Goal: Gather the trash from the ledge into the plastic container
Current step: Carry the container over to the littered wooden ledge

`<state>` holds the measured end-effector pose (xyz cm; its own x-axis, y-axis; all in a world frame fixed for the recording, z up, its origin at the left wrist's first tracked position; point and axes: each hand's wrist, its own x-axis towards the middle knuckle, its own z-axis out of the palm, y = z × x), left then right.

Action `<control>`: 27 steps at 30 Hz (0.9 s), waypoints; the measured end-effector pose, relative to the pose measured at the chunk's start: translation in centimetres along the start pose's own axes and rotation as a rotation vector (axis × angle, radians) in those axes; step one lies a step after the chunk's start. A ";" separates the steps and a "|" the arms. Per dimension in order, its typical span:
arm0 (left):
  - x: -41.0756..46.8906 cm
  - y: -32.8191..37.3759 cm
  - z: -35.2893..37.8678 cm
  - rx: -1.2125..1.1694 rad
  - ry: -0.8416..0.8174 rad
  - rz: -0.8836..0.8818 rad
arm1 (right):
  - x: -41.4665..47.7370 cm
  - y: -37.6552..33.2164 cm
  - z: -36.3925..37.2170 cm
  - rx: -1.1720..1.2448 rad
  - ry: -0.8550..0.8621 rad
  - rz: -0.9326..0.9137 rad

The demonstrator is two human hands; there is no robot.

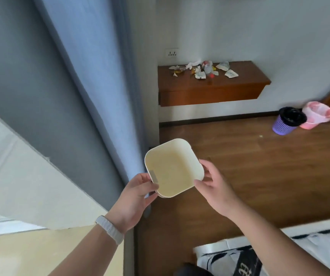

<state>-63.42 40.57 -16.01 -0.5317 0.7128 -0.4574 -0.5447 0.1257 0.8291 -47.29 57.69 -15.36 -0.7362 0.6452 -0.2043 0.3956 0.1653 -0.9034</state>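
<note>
A cream square plastic container [173,168] is held in front of me, open side up and empty. My left hand [138,193] grips its near left corner. My right hand [215,184] holds its right edge with thumb and fingers. Far ahead, a brown wooden ledge [210,92] hangs on the white wall. Several pieces of trash [204,70] lie scattered on its top: crumpled white wrappers, a squashed clear bottle and small yellow and red scraps. Both hands are well short of the ledge.
A purple mesh bin [286,121] with a black liner and a pink bin [315,115] stand on the wooden floor to the right of the ledge. A blue curtain [100,86] hangs at left. A bed corner [279,251] lies at lower right. A wall socket [172,53] sits above the ledge.
</note>
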 end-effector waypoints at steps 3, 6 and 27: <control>3.3 1.1 1.5 0.022 -0.011 -0.012 | 2.8 0.6 -1.7 0.009 0.020 0.012; 6.9 2.3 3.1 0.029 0.002 -0.032 | 6.2 1.3 -3.2 0.024 0.044 0.004; 28.2 9.6 16.3 0.096 -0.190 -0.190 | 22.7 4.1 -16.4 0.118 0.271 0.076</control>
<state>-73.00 73.12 -15.71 -0.2899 0.7855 -0.5467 -0.5545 0.3278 0.7649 -53.36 85.23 -17.50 -0.5273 0.8305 -0.1794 0.3657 0.0313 -0.9302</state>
